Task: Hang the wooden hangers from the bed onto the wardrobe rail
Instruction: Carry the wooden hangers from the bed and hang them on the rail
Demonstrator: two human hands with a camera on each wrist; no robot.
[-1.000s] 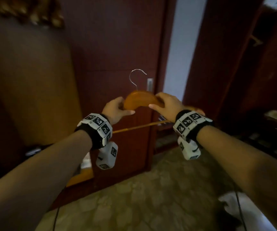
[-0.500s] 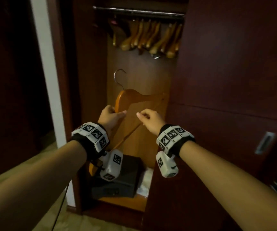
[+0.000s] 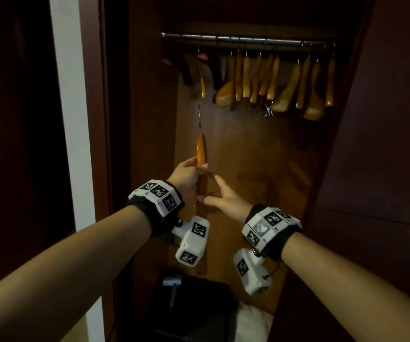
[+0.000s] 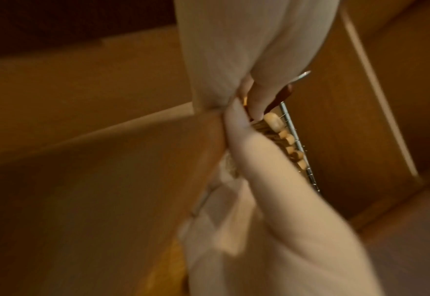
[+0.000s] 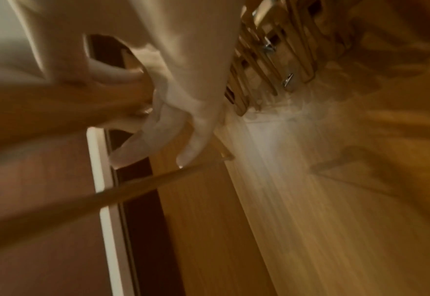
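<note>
Wooden hanger (image 3: 201, 154): gripped by left hand (image 3: 186, 176), edge-on, below rail (image 3: 248, 41) at 12 o'clock.
Right hand (image 3: 220, 197): fingers loose, steadying, holding nothing.
Risk: steel hook (image 3: 199, 118) may snag hung hangers (image 3: 255, 77).

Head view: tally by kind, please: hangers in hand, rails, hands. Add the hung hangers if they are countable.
Held hanger: 1
Wardrobe rail: 1
Hands: 2, left hand and right hand
Total: 4
Hung hangers overlap too much to count.
</note>
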